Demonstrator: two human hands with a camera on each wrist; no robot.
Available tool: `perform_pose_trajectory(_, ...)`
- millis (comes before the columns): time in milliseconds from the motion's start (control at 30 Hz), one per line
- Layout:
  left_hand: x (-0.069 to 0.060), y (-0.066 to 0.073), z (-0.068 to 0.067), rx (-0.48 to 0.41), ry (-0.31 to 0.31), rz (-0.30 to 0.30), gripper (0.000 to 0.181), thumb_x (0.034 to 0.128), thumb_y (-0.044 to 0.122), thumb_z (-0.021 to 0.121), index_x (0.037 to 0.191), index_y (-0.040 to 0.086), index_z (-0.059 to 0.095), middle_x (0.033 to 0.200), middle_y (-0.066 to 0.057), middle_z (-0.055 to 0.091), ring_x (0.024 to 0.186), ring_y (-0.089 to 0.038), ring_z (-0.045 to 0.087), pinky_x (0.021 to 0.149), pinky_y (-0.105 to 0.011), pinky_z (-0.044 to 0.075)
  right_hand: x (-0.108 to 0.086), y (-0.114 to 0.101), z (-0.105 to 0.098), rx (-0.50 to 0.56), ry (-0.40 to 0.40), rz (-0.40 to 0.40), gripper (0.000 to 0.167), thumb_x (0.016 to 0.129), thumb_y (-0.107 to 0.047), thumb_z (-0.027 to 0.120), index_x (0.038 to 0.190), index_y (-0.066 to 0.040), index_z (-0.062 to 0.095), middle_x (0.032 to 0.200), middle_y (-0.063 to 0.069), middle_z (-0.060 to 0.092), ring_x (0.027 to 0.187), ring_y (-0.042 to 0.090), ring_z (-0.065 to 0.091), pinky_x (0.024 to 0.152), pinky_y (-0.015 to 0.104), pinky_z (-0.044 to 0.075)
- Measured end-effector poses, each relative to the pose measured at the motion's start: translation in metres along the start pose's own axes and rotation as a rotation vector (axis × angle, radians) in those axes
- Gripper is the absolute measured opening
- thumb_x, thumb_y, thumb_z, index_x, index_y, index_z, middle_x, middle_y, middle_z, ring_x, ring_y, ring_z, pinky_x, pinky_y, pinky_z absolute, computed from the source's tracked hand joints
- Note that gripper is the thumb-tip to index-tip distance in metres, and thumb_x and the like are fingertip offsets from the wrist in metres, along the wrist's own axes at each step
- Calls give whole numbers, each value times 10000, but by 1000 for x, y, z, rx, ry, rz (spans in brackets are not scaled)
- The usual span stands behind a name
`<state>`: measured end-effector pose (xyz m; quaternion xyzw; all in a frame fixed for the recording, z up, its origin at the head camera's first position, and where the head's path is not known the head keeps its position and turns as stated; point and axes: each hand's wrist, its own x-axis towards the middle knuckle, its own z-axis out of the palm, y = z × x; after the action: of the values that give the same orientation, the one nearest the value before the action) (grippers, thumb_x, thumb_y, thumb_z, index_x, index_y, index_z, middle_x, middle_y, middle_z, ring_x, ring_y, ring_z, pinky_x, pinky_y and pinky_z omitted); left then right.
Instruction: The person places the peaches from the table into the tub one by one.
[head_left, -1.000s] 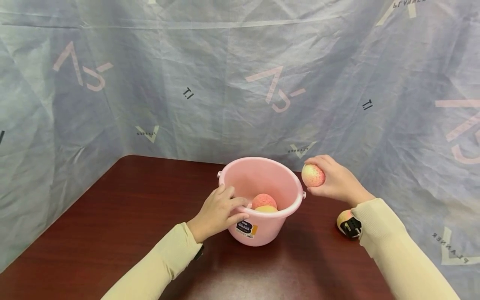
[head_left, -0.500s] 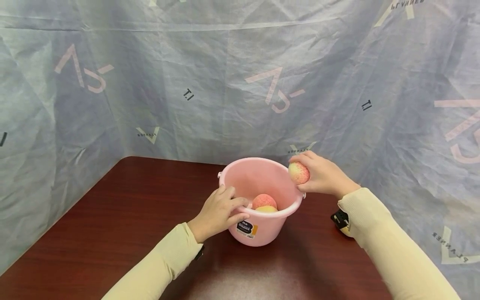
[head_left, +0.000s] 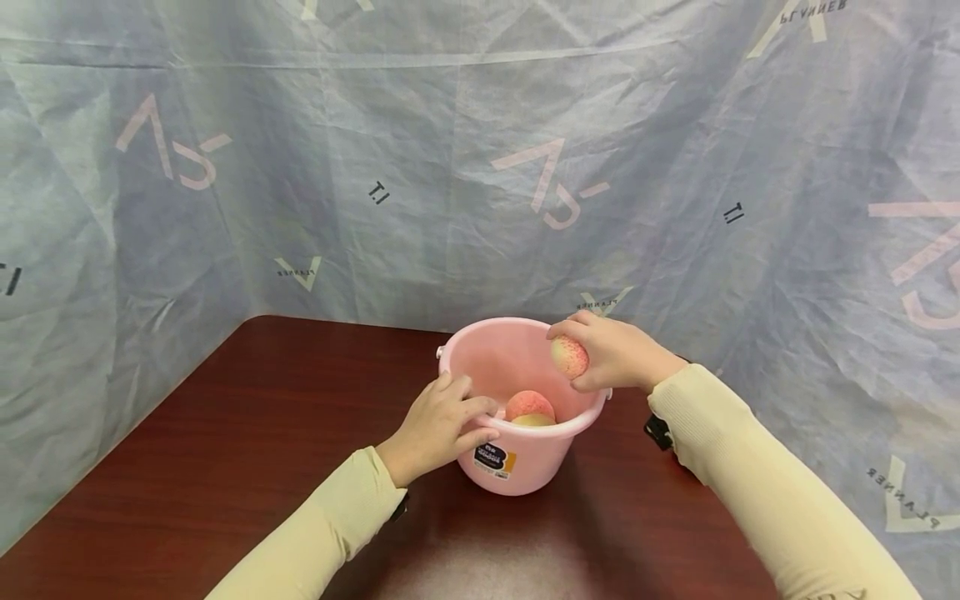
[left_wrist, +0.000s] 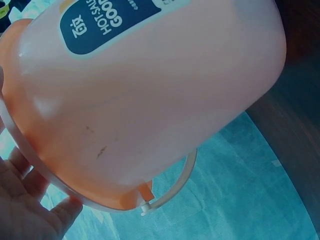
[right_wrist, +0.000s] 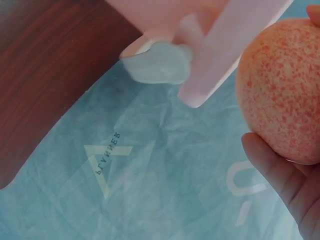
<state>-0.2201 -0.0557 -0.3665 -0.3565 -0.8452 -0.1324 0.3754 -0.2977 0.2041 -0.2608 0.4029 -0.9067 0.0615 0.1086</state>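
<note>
A pink bucket [head_left: 517, 462] stands upright on the table, with a red peach [head_left: 529, 405] and a yellowish fruit [head_left: 534, 421] inside it. My left hand [head_left: 438, 421] grips the near left part of its rim, the thumb outside; the left wrist view shows this hand [left_wrist: 35, 200] at the rim beside the bucket's labelled wall [left_wrist: 150, 100]. Over the right side of the opening, my right hand [head_left: 618, 354] holds a speckled peach [head_left: 569, 357] between thumb and fingers. In the right wrist view, that peach [right_wrist: 285, 90] is close to the bucket's rim [right_wrist: 215, 65].
A dark red-brown table [head_left: 285, 433] lies under the bucket. Grey printed cloth [head_left: 390, 150] hangs behind and along both sides. The bucket's pale handle [left_wrist: 182, 182] hangs down on its outside. Past the right sleeve [head_left: 720, 425], part of the table is hidden.
My right hand has carried the speckled peach leftward, from beside the bucket to over its opening. The left hand stays on the rim. A peach on the table at right is now covered by the sleeve.
</note>
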Motion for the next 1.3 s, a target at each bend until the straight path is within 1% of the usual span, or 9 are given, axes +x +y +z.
perform_pose_trajectory(67, 0, 0, 0, -7, -6, -6, 266, 785, 395, 740, 933, 177, 703, 779, -4, 442, 744, -186, 403, 665, -316, 386, 1, -3, -2, 32, -26, -3, 608, 647, -151, 762, 1231, -125, 595, 1141, 79, 560, 849, 192, 576, 721, 383, 485)
perform_pose_trajectory(167, 0, 0, -1, -14, -17, -14, 263, 788, 396, 737, 935, 181, 703, 782, -3, 444, 753, -189, 402, 666, -321, 387, 3, -6, -3, 132, -62, -3, 609, 660, -118, 753, 1244, -112, 581, 1159, 102, 550, 880, 212, 577, 740, 386, 493)
perform_pose_trajectory(267, 0, 0, -1, -18, -21, -18, 261, 784, 394, 739, 933, 182, 703, 782, -3, 444, 755, -192, 403, 669, -326, 389, 4, -8, -4, 226, -81, -12, 614, 662, -106, 749, 1250, -108, 573, 1161, 108, 549, 910, 223, 578, 751, 379, 499)
perform_pose_trajectory(333, 1, 0, -1, -17, -19, -15, 264, 778, 392, 744, 931, 181, 702, 780, -3, 442, 752, -191, 404, 671, -328, 390, 4, -9, -3, 254, -87, -19, 615, 659, -109, 752, 1247, -107, 574, 1150, 103, 555, 915, 221, 581, 753, 373, 501)
perform_pose_trajectory(567, 1, 0, -2, -22, -21, -10, 265, 785, 392, 733, 934, 174, 705, 777, -4, 441, 745, -191, 397, 658, -325, 381, 7, -15, -3, 246, -97, -25, 621, 636, -112, 752, 1234, -104, 583, 1107, 96, 568, 896, 210, 579, 743, 354, 499)
perform_pose_trajectory(767, 1, 0, -2, -23, -19, -17, 258, 781, 388, 738, 922, 176, 701, 777, -2, 445, 745, -189, 405, 667, -331, 387, 13, -20, -4, 217, -136, -25, 642, 629, -136, 773, 1242, -113, 583, 1083, 77, 568, 877, 193, 574, 739, 343, 493)
perform_pose_trajectory(967, -1, 0, -2, -28, -24, -19, 257, 788, 386, 736, 930, 175, 705, 791, -3, 453, 752, -187, 406, 673, -331, 389, 21, -28, -4, 114, -179, -27, 657, 638, -192, 787, 1262, -172, 581, 1054, 28, 548, 827, 164, 576, 718, 340, 491)
perform_pose_trajectory(1133, -1, -1, -1, -26, -21, -21, 253, 785, 378, 743, 924, 170, 706, 791, -5, 453, 746, -188, 407, 674, -330, 388, 29, -37, -4, 71, -190, -38, 670, 655, -194, 800, 1282, -192, 563, 1129, 42, 550, 865, 182, 581, 744, 367, 491)
perform_pose_trajectory(1300, 0, -1, 2, -25, -17, -12, 253, 784, 379, 739, 915, 166, 698, 779, -5, 438, 726, -182, 399, 661, -323, 380, 32, -42, 0, 81, -215, -51, 653, 685, -186, 796, 1289, -181, 550, 1252, 59, 530, 926, 190, 583, 796, 379, 485)
